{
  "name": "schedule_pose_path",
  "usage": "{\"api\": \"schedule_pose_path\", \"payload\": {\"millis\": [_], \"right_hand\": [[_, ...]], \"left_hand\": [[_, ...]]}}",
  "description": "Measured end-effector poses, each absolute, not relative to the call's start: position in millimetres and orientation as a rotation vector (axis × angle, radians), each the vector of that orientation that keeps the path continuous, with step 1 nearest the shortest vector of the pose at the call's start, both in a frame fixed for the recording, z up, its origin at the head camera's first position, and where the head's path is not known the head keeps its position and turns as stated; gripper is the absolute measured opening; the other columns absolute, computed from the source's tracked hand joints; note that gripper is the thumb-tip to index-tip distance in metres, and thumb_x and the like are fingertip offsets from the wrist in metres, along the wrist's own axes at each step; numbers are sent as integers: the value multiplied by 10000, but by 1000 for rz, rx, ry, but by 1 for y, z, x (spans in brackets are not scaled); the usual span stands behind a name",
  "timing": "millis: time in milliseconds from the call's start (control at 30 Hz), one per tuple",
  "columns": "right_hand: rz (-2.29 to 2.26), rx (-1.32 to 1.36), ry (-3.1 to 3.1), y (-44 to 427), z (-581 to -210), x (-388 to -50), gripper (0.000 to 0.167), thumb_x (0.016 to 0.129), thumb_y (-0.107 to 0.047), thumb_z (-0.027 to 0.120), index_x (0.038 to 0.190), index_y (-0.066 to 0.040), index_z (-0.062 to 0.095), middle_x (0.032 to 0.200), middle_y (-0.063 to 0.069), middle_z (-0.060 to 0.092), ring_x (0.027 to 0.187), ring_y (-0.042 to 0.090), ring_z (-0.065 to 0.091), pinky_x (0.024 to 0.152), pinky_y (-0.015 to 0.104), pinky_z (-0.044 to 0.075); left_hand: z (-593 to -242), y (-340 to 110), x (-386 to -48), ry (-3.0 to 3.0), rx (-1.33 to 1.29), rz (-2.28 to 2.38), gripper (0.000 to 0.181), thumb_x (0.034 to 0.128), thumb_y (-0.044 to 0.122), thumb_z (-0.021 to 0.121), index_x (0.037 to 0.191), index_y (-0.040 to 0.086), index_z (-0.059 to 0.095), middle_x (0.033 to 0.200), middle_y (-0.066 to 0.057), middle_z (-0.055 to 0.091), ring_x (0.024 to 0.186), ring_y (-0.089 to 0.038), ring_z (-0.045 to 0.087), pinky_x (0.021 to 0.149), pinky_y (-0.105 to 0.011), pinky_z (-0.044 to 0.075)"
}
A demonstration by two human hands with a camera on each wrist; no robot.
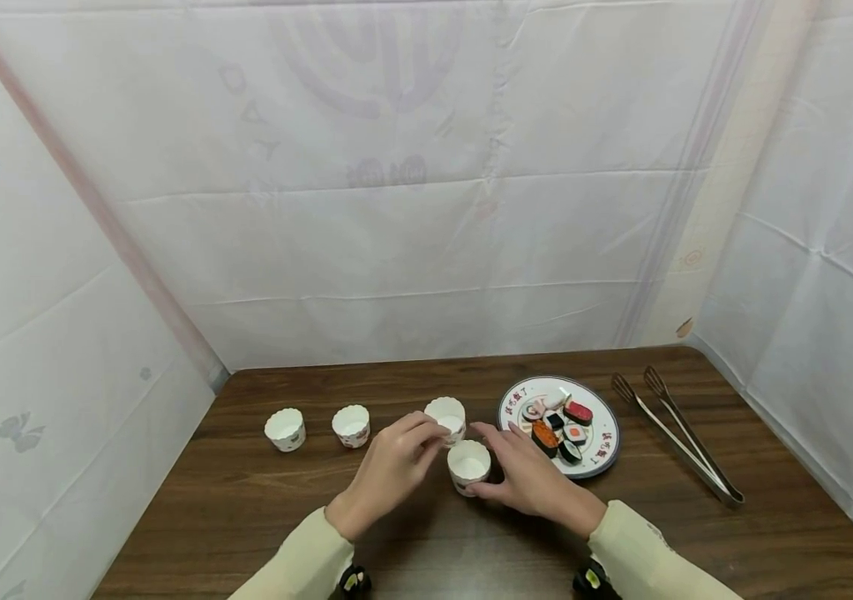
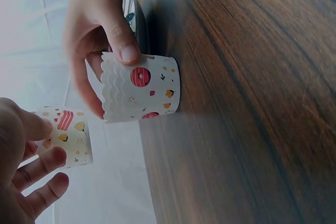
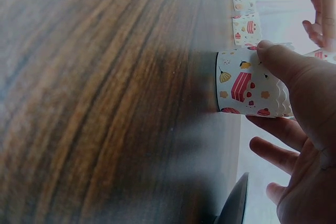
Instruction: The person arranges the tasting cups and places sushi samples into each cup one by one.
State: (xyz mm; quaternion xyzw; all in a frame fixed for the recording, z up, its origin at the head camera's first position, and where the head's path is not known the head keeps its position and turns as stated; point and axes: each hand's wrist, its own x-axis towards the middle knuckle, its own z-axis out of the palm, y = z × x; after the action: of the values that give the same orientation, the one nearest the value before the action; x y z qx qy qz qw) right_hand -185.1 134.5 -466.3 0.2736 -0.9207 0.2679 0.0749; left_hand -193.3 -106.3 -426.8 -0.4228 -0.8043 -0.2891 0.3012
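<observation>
My left hand (image 1: 396, 458) pinches a white paper baking cup (image 2: 79, 140) at its rim, above the table in the left wrist view. Printed cakes and flowers cover its side. My right hand (image 1: 527, 475) holds a second baking cup (image 1: 469, 468) between thumb and fingers. This one stands upright on the table, nearer to me, with its scalloped rim up. In the right wrist view, the thumb of my right hand (image 3: 310, 103) lies along the side of that cup (image 3: 249, 85). Both cups look empty inside.
Two more baking cups, one far left (image 1: 286, 430) and one beside it (image 1: 351, 426), stand on the wooden table (image 1: 231, 500). Right of my hands is a blue-rimmed plate (image 1: 603, 417) with several sushi pieces (image 1: 575, 433). Metal tongs (image 1: 685, 442) lie at the right.
</observation>
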Motion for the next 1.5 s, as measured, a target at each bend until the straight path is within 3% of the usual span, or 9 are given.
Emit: {"api": "schedule_pose_path", "payload": {"millis": [200, 767, 1500], "right_hand": [[788, 815, -2778, 135, -465, -184, 771, 852, -471, 832, 1473, -148, 510, 1254, 106, 673, 1205, 310, 607, 1136, 585, 352], [759, 845, -2788, 136, -466, -185, 681, 867, -459, 820, 1419, -139, 581, 1278, 53, 682, 1225, 285, 600, 1164, 587, 312], [751, 858, -2783, 138, -465, -183, 676, 863, -461, 822, 1404, -126, 595, 1268, 45, 690, 1218, 275, 606, 1160, 593, 315]], "left_hand": [[-431, -111, -198, -2219, -1067, -792, 206, 840, -84, 789, 988, 57, 763, 951, 2, 688, 718, -55, 591, 621, -171, 490], [-453, -123, -225, -2422, -867, -662, 173, 835, -39, 807, 954, 82, 775, 941, -13, 727, 789, -120, 699, 661, -293, 565], [-466, -131, -240, -2517, -858, -670, 154, 868, -51, 774, 944, 83, 775, 939, -23, 726, 790, -135, 703, 655, -282, 567]]}}
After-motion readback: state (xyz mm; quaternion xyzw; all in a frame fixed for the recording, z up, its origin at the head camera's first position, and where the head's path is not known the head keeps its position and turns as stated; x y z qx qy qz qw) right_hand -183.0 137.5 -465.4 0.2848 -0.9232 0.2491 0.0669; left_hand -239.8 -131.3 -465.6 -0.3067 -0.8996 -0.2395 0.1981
